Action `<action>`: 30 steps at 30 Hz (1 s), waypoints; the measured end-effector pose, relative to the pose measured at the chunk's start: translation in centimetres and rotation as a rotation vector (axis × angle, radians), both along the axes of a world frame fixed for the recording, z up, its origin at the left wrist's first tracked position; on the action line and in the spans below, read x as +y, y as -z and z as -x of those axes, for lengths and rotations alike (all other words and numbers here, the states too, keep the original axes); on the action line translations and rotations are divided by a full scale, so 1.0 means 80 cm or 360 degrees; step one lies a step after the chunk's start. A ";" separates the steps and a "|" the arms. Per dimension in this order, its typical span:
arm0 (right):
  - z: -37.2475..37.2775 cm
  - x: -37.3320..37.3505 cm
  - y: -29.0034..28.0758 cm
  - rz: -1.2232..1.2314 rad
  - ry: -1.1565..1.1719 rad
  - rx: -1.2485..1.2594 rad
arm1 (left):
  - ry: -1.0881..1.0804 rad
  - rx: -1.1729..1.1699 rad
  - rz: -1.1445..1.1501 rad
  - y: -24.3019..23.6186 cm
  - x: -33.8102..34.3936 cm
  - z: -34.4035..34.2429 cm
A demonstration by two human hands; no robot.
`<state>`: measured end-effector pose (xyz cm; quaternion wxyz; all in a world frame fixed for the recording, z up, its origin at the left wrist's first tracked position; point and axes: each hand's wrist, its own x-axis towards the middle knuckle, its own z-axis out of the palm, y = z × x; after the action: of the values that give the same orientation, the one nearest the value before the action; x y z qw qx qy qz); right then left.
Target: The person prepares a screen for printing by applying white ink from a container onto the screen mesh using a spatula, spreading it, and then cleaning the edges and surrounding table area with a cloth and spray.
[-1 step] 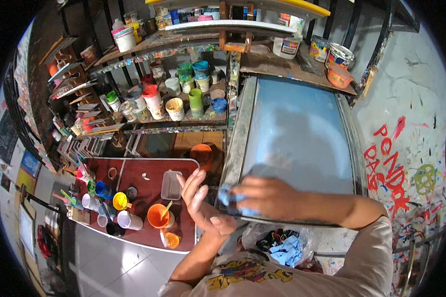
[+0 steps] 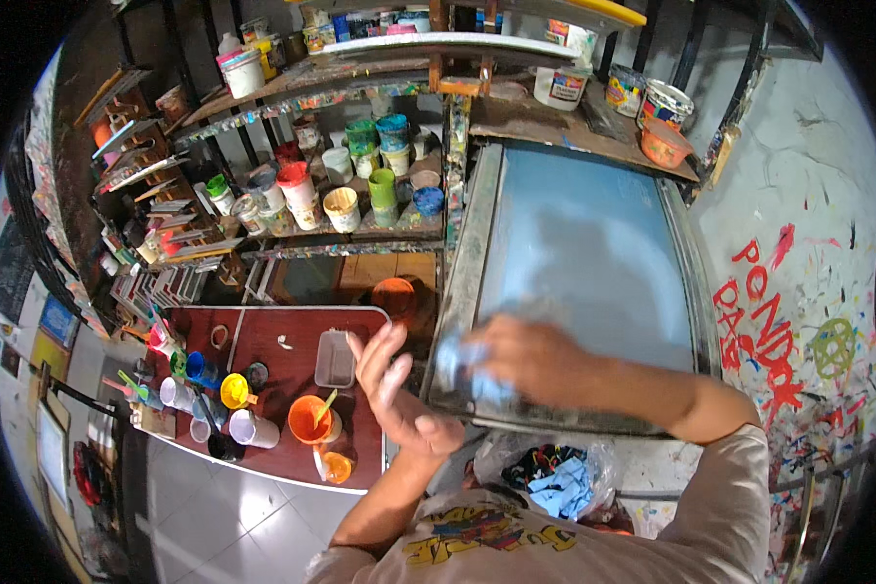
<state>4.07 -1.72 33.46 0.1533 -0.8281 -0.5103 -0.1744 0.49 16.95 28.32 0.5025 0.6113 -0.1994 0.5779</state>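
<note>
A large screen frame (image 2: 465,282) with a dark, worn border and a pale blue mesh stands tilted in front of me. At its near left corner my right hand (image 2: 526,355), smeared by motion, presses a blue cloth (image 2: 457,365) onto the border and the mesh edge. Its fingers are closed over the cloth, which is partly hidden under them. My left hand (image 2: 399,394) is raised beside that corner, with fingers stretched out and nothing in it. Close to its fingertips, a clear plastic tray (image 2: 336,360) rests on the red table.
The red table (image 2: 273,336) on the left bears an orange paint tub (image 2: 311,420), a yellow cup (image 2: 235,390) and several other cups. Shelves (image 2: 292,238) of paint pots stand behind. Below the frame is a plastic bag of cloths (image 2: 560,487). A paint-splashed wall (image 2: 798,292) bounds the right.
My right hand has shifted slightly up and away along the frame's corner with the blue cloth. My left hand has risen slightly, still open.
</note>
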 end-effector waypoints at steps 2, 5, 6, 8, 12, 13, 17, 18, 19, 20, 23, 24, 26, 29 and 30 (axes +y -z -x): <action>-0.052 -0.040 -0.010 -0.0017 0.0382 -0.0098 | 0.0044 -0.0009 -0.0003 -0.011 -0.003 0.000; -0.032 -0.066 -0.066 -0.0472 0.0753 0.0350 | 0.0078 0.0020 -0.0086 -0.023 0.003 -0.002; -0.008 -0.060 -0.091 -0.0590 0.0874 0.0464 | 0.0073 -0.0043 -0.0118 -0.022 0.005 -0.005; 0.041 -0.064 -0.118 -0.0659 0.1183 0.0870 | 0.0047 -0.0012 -0.0192 -0.028 0.012 -0.009; 0.125 -0.104 -0.080 -0.1102 0.1319 0.0271 | -0.0024 0.0119 -0.0281 -0.038 0.005 -0.040; 0.141 -0.116 -0.054 -0.1136 0.1366 -0.0028 | -0.0061 0.0163 -0.0331 -0.045 0.004 -0.043; 0.197 -0.110 0.047 -0.2002 0.1149 0.0147 | -0.0090 0.0173 -0.0277 -0.055 0.006 -0.066; 0.202 -0.102 0.068 -0.2094 0.1129 0.0203 | -0.0075 0.0213 -0.0248 -0.057 0.004 -0.071; 0.204 -0.090 0.087 -0.2195 0.1117 0.0268 | -0.0055 0.0260 -0.0230 -0.056 0.000 -0.075; 0.201 -0.080 0.101 -0.2275 0.0995 0.0520 | -0.0069 0.0230 -0.0253 -0.057 -0.006 -0.078; 0.194 -0.045 0.138 -0.2251 0.1119 0.1089 | -0.0059 0.0236 -0.0296 -0.055 -0.018 -0.096; 0.195 -0.046 0.152 -0.2209 0.1015 0.1253 | -0.0031 0.0205 -0.0264 -0.056 -0.024 -0.107; 0.193 -0.058 0.195 -0.2015 0.1000 0.1255 | -0.0023 0.0142 -0.0243 -0.058 -0.042 -0.131; 0.192 -0.076 0.224 -0.1840 0.1111 0.1312 | -0.0104 0.0119 -0.0246 -0.062 -0.059 -0.161; 0.193 -0.075 0.223 -0.1803 0.1149 0.1319 | -0.0106 0.0124 -0.0244 -0.063 -0.064 -0.170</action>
<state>-11.37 -7.69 15.59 0.6634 -0.7359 0.0553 -0.1238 14.12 11.83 33.33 0.4422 0.6762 -0.2030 0.5532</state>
